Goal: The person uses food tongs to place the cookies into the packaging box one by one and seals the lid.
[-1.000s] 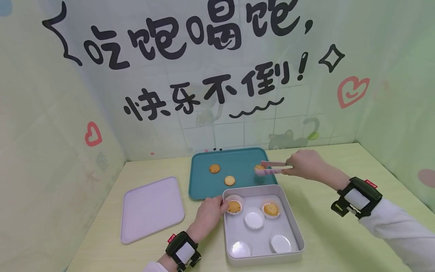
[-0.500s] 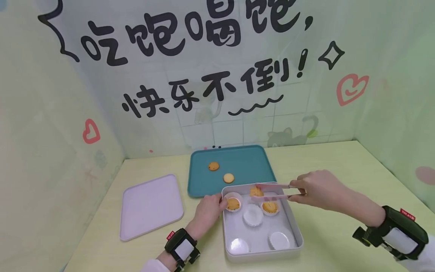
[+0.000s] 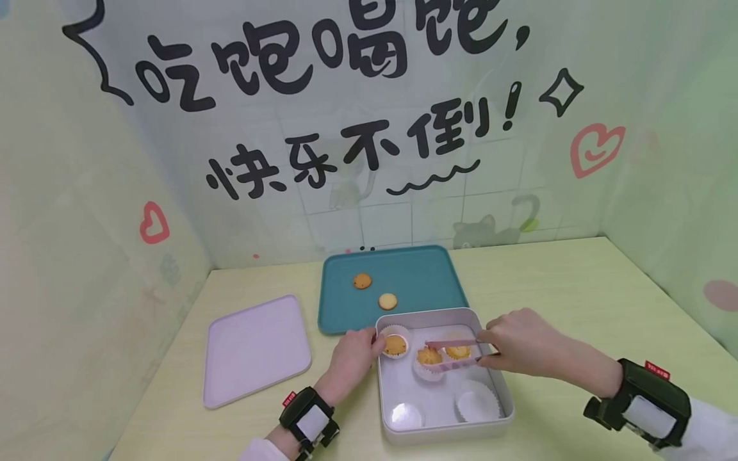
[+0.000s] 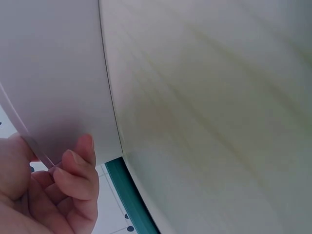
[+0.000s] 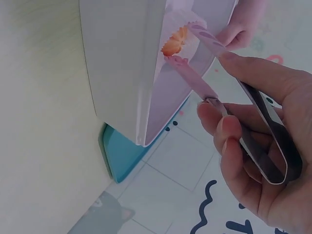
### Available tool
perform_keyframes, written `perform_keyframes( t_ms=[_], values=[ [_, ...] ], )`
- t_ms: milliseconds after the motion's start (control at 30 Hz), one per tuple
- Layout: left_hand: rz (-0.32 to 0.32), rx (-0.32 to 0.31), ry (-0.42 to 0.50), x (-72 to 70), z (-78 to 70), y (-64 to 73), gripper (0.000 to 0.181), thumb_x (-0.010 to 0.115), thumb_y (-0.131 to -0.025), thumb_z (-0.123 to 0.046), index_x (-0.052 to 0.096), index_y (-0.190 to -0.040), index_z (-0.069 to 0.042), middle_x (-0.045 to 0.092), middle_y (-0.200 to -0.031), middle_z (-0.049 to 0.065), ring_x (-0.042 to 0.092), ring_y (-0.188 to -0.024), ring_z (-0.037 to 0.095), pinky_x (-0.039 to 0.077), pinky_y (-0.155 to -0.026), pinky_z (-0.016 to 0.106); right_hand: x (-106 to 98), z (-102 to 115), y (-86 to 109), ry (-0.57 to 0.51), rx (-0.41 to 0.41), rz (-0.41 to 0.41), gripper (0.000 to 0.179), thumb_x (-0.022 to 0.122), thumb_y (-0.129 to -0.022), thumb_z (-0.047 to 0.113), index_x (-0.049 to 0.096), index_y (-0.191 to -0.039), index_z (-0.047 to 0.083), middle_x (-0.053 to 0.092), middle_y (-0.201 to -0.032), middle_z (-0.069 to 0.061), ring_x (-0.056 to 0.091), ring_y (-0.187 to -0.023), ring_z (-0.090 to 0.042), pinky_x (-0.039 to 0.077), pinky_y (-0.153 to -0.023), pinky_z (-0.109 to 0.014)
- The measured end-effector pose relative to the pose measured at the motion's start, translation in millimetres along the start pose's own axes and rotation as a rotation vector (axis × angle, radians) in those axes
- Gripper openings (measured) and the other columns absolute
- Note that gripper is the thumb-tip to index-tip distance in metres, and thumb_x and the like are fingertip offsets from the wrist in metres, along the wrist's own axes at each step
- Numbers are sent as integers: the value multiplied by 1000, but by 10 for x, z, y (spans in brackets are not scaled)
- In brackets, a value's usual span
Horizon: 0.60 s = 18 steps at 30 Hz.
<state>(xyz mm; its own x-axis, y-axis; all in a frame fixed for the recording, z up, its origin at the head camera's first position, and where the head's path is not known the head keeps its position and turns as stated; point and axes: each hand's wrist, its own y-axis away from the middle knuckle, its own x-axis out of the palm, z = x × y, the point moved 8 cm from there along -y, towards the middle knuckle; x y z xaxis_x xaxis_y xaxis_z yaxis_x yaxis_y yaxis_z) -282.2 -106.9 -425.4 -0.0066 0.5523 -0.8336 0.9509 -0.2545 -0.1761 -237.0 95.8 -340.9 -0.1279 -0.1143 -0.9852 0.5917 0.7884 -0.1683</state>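
My right hand (image 3: 521, 342) grips pink-tipped tongs (image 5: 192, 80) by their metal handle. Between the tong tips is a scalloped cookie (image 3: 429, 356), over the middle paper cup (image 3: 428, 374) in the pale lilac box (image 3: 446, 442). Whether the cookie touches the cup I cannot tell. My left hand (image 3: 354, 355) holds the box at its far left corner, thumb over the rim, fingers curled against the outer wall in the left wrist view. Behind the tongs, a cookie (image 3: 458, 352) sits in a cup at right; another cookie (image 3: 394, 346) sits in the far left cup.
A near-right paper cup (image 3: 477, 402) and a near-left cup (image 3: 406, 416) stand in the box without cookies. Behind it, a teal tray (image 3: 418, 275) bears a darker cookie (image 3: 362, 281) and a paler cookie (image 3: 388, 301). A lilac tray (image 3: 256, 352) lies at left.
My right hand has brought the cookie in the tongs from the teal tray toward me and over the box, down to the middle cup. The left hand has kept its hold on the box.
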Motion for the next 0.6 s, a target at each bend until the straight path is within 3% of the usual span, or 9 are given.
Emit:
perform_keyframes(
  t_ms=[267,467,600],
  values=[
    [-10,10,-14,-22,-4,-12,25,49,-87,-15,45,-63,-11,32,-51,-4,34,-44,6,25,-42,21,-67,2,-9,20,17,18,24,74,-71,37,61,-71,16,38,-55,16,35,-43,0,29,-38,-22],
    [-19,34,-8,-26,-7,-1,25,50,-88,-14,46,-63,-10,31,-52,-4,34,-45,7,26,-42,22,-269,-91,-48,-21,47,-41,25,74,-71,36,60,-74,16,37,-56,16,34,-45,0,29,-39,-21],
    [-17,32,-7,-13,-5,3,26,50,-87,-13,45,-62,-10,31,-51,-4,34,-45,7,26,-42,21,-359,-260,-191,-71,101,-90,28,74,-72,35,63,-84,13,43,-62,14,37,-48,-2,32,-41,-21]
  ],
)
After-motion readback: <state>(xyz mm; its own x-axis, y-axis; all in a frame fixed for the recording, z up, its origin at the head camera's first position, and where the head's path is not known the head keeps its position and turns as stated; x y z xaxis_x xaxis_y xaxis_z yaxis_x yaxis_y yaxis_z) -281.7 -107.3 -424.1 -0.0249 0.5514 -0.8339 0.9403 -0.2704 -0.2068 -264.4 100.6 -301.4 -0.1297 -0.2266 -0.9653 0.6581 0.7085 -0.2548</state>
